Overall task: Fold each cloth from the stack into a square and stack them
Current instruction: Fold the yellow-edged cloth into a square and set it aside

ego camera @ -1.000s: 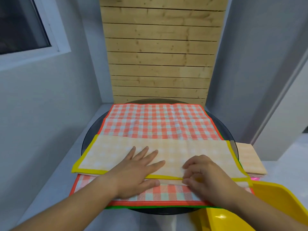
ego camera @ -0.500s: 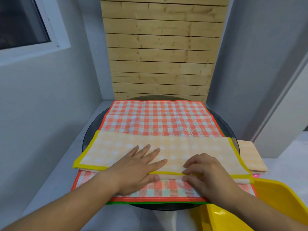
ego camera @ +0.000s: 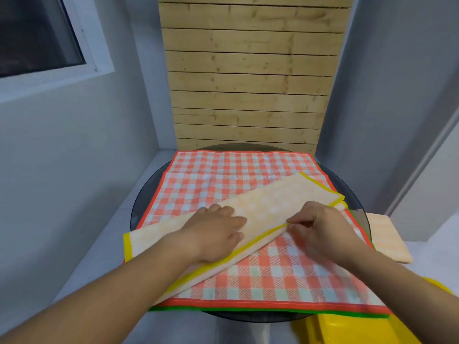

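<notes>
Pale wooden slats [ego camera: 248, 83] back a narrow corner between grey walls [ego camera: 62, 157], with a white-framed window [ego camera: 37, 33] high on the left. Below them, a round dark glass table [ego camera: 144, 204] carries cloths laid one on another. Uppermost of the spread ones is a red-and-white checked cloth with an orange border [ego camera: 236, 175], opened flat and covering most of the tabletop. A green cloth edge [ego camera: 273, 309] shows under its near side. Across the checked cloth, slanting from the near left to the far right, lies a pale yellow checked cloth with a yellow border [ego camera: 268, 202]. It is folded into a long narrow strip whose layered hems face the person.

The person's left hand [ego camera: 218, 232] rests palm-down on the middle of the strip, fingers laid together over the fabric and pressing it onto the checked cloth beneath. The right hand [ego camera: 315, 227], just beside it, has its fingers curled, with thumb and fingertips pinching the strip's yellow hem at its near edge.

To the right, beyond the table's rim, a folded pale orange checked cloth [ego camera: 387, 239] lies flat on the grey ledge [ego camera: 99, 256]. Whether more folded cloths lie under it cannot be told. At the lower right corner, a bright yellow plastic bin [ego camera: 347, 328] sits partly in view below the table's near edge.
</notes>
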{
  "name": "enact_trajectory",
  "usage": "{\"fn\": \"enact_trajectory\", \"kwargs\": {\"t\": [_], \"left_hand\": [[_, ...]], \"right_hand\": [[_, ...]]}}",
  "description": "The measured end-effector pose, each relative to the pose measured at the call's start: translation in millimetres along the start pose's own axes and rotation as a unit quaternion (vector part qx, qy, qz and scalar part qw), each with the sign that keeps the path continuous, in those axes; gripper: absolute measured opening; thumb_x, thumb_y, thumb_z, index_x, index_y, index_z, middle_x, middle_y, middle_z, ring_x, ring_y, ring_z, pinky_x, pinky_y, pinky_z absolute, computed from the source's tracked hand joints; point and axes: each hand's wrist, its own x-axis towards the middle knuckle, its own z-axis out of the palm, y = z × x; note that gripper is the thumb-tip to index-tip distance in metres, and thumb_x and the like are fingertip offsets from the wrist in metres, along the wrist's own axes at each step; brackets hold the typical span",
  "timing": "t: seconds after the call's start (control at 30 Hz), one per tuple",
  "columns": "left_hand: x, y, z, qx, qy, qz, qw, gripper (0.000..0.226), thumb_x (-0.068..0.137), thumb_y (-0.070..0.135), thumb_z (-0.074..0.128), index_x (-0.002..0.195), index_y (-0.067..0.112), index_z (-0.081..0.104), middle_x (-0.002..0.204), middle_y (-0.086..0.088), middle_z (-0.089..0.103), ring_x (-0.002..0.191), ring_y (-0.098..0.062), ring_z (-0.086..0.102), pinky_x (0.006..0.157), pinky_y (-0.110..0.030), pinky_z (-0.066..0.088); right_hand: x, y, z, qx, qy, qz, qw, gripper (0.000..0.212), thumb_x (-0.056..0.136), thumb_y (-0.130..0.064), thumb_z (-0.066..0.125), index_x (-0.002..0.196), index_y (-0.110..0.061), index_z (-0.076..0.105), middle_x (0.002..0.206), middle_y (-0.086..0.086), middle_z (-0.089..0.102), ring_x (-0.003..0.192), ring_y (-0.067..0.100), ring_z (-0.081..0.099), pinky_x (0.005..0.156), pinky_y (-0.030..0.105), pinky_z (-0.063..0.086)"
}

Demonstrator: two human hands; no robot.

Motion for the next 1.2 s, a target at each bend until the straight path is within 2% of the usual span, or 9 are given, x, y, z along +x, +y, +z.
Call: {"fn": "enact_trajectory", "kwargs": {"t": [0.13, 0.37, 0.5, 0.6, 0.7, 0.8, 0.9, 1.07, 1.2], "left_hand": [[7.9, -25.6, 2.7, -0.031, -0.041, -0.022, 0.998, 0.061, 0.100, 0.063, 0.032, 0.157, 0.046, 0.016, 0.168, 0.007, -0.008, 0.153, -0.015, -0.019, 0.123, -0.048, -0.012], [4.4, 11.3, 14.0, -0.011, -0.030, -0.106, 0.994, 0.073, 0.094, 0.075, 0.023, 0.158, 0.043, 0.009, 0.169, -0.005, 0.001, 0.154, -0.028, -0.001, 0.120, -0.057, 0.007], [-2.9, 41.5, 15.0, 0.020, -0.025, -0.104, 0.994, 0.077, 0.092, 0.077, 0.023, 0.156, 0.035, 0.019, 0.155, -0.009, 0.027, 0.144, -0.032, 0.017, 0.113, -0.056, 0.014], [4.7, 40.0, 16.0, 0.069, 0.053, -0.058, 0.995, 0.069, 0.095, 0.072, 0.024, 0.148, 0.029, 0.035, 0.148, -0.010, 0.035, 0.138, -0.031, 0.023, 0.114, -0.050, 0.014], [21.3, 24.3, 24.9, 0.021, 0.072, 0.037, 0.996, 0.063, 0.100, 0.064, 0.027, 0.154, 0.032, 0.028, 0.168, -0.006, 0.005, 0.154, -0.021, -0.006, 0.124, -0.042, -0.004], [31.7, 14.5, 37.3, -0.024, 0.022, 0.056, 0.998, 0.067, 0.100, 0.066, 0.023, 0.159, 0.039, 0.004, 0.167, 0.005, -0.017, 0.150, -0.012, -0.025, 0.123, -0.040, -0.014], [37.6, 15.2, 43.8, -0.009, 0.007, 0.032, 0.999, 0.070, 0.099, 0.069, 0.015, 0.158, 0.040, -0.008, 0.165, 0.005, -0.024, 0.149, -0.014, -0.030, 0.123, -0.044, -0.015], [51.7, 10.3, 38.1, 0.001, 0.000, -0.009, 1.000, 0.075, 0.096, 0.073, 0.012, 0.158, 0.039, -0.010, 0.165, 0.002, -0.023, 0.151, -0.018, -0.027, 0.123, -0.045, -0.014], [59.6, 8.1, 37.5, 0.002, 0.015, -0.015, 1.000, 0.076, 0.096, 0.073, 0.013, 0.159, 0.036, -0.009, 0.166, 0.001, -0.020, 0.152, -0.017, -0.023, 0.123, -0.045, -0.012]], "right_hand": [[17.9, 7.6, -2.7, 0.001, -0.010, 0.003, 1.000, 0.009, 0.085, -0.023, 0.070, 0.086, -0.027, 0.078, 0.090, -0.015, 0.068, 0.087, 0.008, 0.062, 0.079, 0.028, 0.051], [52.9, -0.7, 10.4, 0.029, -0.033, 0.070, 0.997, 0.024, 0.092, -0.047, 0.060, 0.100, -0.027, 0.070, 0.100, -0.015, 0.066, 0.091, 0.009, 0.059, 0.078, 0.025, 0.046], [61.1, -1.2, 17.9, 0.045, -0.053, 0.118, 0.991, 0.036, 0.092, -0.039, 0.064, 0.125, -0.026, 0.056, 0.120, -0.009, 0.062, 0.105, 0.014, 0.058, 0.091, 0.028, 0.049], [58.9, 3.1, 22.2, 0.064, -0.067, 0.136, 0.986, 0.043, 0.093, -0.033, 0.064, 0.133, -0.031, 0.047, 0.127, -0.011, 0.060, 0.111, 0.018, 0.059, 0.094, 0.032, 0.050], [54.3, 11.0, 27.3, -0.024, -0.079, 0.079, 0.993, 0.031, 0.096, -0.036, 0.057, 0.127, -0.031, 0.057, 0.124, -0.008, 0.062, 0.109, 0.015, 0.055, 0.094, 0.031, 0.049], [50.6, 13.3, 26.7, -0.050, -0.080, 0.044, 0.995, 0.031, 0.097, -0.037, 0.054, 0.125, -0.026, 0.063, 0.127, -0.005, 0.062, 0.118, 0.019, 0.052, 0.100, 0.036, 0.046], [41.8, 1.5, 20.7, -0.040, -0.081, 0.011, 0.996, 0.038, 0.098, -0.040, 0.052, 0.132, -0.025, 0.060, 0.153, -0.003, 0.040, 0.142, 0.021, 0.033, 0.114, 0.035, 0.028], [0.4, -29.8, 14.9, -0.023, -0.123, -0.071, 0.990, 0.046, 0.098, -0.047, 0.047, 0.139, -0.028, 0.051, 0.155, -0.007, 0.036, 0.144, 0.011, 0.026, 0.114, 0.022, 0.019], [-23.7, -23.4, 23.4, -0.110, -0.238, -0.064, 0.963, 0.066, 0.101, -0.056, 0.019, 0.157, -0.026, 0.005, 0.164, -0.007, -0.009, 0.149, 0.008, -0.016, 0.120, 0.027, -0.008]]}}
